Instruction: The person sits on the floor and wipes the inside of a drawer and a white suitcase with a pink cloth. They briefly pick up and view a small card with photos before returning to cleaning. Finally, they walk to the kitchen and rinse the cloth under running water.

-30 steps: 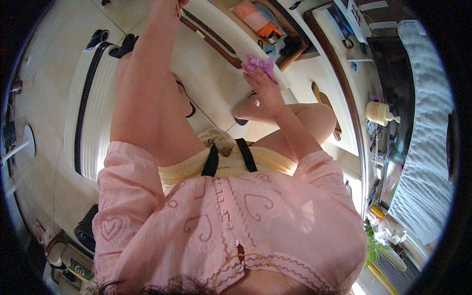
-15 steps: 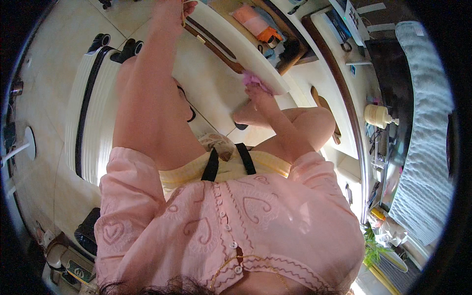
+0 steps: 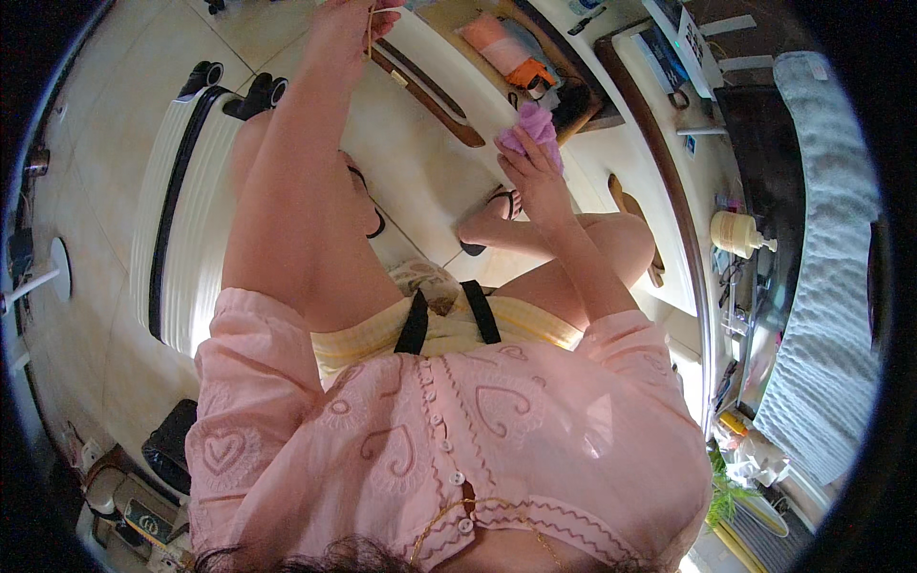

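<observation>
My left hand (image 3: 342, 27) is raised at the top of the view, fingers pinched on a thin pale stick or cord (image 3: 371, 33); I cannot tell which. My right hand (image 3: 541, 183) is lower and to the right, shut on a crumpled purple cloth (image 3: 532, 124) held over the edge of a white desk (image 3: 638, 181). Both forearms stretch out over my bare knees and my pink embroidered top (image 3: 449, 449). A sandalled foot (image 3: 497, 208) rests on the tiled floor beneath my right hand.
A white ribbed suitcase (image 3: 186, 220) with black wheels stands on the floor at the left. An open compartment (image 3: 506, 43) holds pink and orange items. A cream pump bottle (image 3: 737, 232) stands on the desk, and grey textured fabric (image 3: 821, 258) fills the right.
My right hand with the purple cloth dipped a little, then rose and shifted slightly to the right. My left hand stays raised at the top.
</observation>
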Demonstrator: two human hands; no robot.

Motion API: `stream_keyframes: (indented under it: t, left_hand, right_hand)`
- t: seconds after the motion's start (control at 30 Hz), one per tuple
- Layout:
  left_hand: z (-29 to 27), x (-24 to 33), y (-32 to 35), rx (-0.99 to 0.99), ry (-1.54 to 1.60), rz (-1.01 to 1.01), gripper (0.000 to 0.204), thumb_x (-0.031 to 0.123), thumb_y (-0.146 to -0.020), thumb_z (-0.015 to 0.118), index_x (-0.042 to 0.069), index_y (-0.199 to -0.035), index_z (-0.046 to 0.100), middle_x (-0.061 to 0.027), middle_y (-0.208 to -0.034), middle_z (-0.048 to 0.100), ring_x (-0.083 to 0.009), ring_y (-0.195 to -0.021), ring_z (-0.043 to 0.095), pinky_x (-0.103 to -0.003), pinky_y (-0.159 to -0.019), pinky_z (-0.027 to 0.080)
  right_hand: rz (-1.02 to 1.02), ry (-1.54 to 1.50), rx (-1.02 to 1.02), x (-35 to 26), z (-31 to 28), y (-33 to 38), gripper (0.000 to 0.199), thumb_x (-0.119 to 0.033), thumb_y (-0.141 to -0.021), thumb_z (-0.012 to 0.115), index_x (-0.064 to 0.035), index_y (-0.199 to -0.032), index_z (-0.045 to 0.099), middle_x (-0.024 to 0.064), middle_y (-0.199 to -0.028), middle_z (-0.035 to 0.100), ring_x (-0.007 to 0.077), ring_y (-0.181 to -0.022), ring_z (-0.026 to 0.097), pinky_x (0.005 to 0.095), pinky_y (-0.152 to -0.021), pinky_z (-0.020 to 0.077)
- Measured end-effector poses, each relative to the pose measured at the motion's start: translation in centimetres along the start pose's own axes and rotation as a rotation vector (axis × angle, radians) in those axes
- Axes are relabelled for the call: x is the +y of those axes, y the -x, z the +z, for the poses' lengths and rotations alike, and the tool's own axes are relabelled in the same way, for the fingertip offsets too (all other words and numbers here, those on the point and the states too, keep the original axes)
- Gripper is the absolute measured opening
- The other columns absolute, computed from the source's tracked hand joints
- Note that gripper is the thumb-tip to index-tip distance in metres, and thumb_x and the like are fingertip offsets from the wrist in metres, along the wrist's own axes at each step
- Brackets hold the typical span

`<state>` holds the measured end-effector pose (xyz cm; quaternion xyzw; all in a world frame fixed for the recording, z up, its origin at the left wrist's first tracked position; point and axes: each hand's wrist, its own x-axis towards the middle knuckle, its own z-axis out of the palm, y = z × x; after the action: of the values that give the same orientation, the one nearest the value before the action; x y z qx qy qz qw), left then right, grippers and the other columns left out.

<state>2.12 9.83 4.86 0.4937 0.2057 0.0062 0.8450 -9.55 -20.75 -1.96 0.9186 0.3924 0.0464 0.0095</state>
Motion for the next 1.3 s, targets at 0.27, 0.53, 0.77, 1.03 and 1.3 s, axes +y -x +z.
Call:
stream_keyframes:
  t: [0.27, 0.53, 0.77, 1.03, 1.3]
  left_hand:
    - [-0.5, 0.2, 0.0, -0.073, -0.126, 0.091, 0.024, 0.022, -0.089, 0.047, 0.000, -0.088, 0.059, -0.0069, -0.078, 0.060, -0.0123, -0.057, 0.051, -0.026, -0.051, 0.042]
    - [-3.7, -1.4, -2.3, -0.152, -0.019, 0.160, 0.025, 0.022, -0.087, 0.049, 0.001, -0.098, 0.058, -0.0088, -0.086, 0.063, -0.0114, -0.066, 0.057, -0.023, -0.062, 0.048]
    - [-3.3, 2.5, -0.6, -0.060, -0.037, 0.293, 0.022, 0.020, -0.088, 0.049, 0.001, -0.095, 0.058, -0.0079, -0.083, 0.062, -0.0101, -0.063, 0.055, -0.020, -0.058, 0.046]
    - [-4.8, 4.8, 0.1, 0.188, 0.102, 0.316, 0.021, 0.018, -0.088, 0.049, 0.001, -0.094, 0.058, -0.0064, -0.079, 0.061, -0.0098, -0.061, 0.053, -0.021, -0.055, 0.045]
    - [-5.5, 5.8, -0.1, 0.299, 0.197, 0.321, 0.021, 0.019, -0.088, 0.048, 0.001, -0.092, 0.058, -0.0060, -0.076, 0.060, -0.0092, -0.058, 0.051, -0.021, -0.055, 0.042]
  right_hand:
    - [-0.041, -0.023, 0.008, -0.2, 1.1, -7.1, 0.031, -0.009, -0.069, 0.052, -0.0092, -0.100, 0.061, -0.0002, -0.119, 0.050, 0.0216, -0.124, 0.030, 0.0389, -0.101, 0.0276]
    - [-0.086, -0.165, 0.099, -0.1, 1.0, -10.0, 0.033, -0.001, -0.066, 0.053, -0.0068, -0.098, 0.061, 0.0030, -0.118, 0.051, 0.0240, -0.124, 0.030, 0.0399, -0.101, 0.0273]
    - [-0.028, -0.273, -0.058, 1.3, 0.2, -7.5, 0.033, -0.001, -0.069, 0.050, -0.0061, -0.100, 0.061, 0.0023, -0.119, 0.051, 0.0237, -0.126, 0.029, 0.0441, -0.102, 0.0251]
    - [-0.340, -0.143, -0.055, 1.8, 2.0, -20.0, 0.033, -0.003, -0.069, 0.049, -0.0069, -0.099, 0.062, 0.0025, -0.120, 0.050, 0.0229, -0.125, 0.030, 0.0393, -0.103, 0.0250]
    - [-0.428, -0.183, 0.003, 0.4, 3.5, -33.0, 0.034, 0.001, -0.068, 0.047, -0.0066, -0.098, 0.062, 0.0052, -0.120, 0.050, 0.0240, -0.125, 0.030, 0.0390, -0.102, 0.0259]
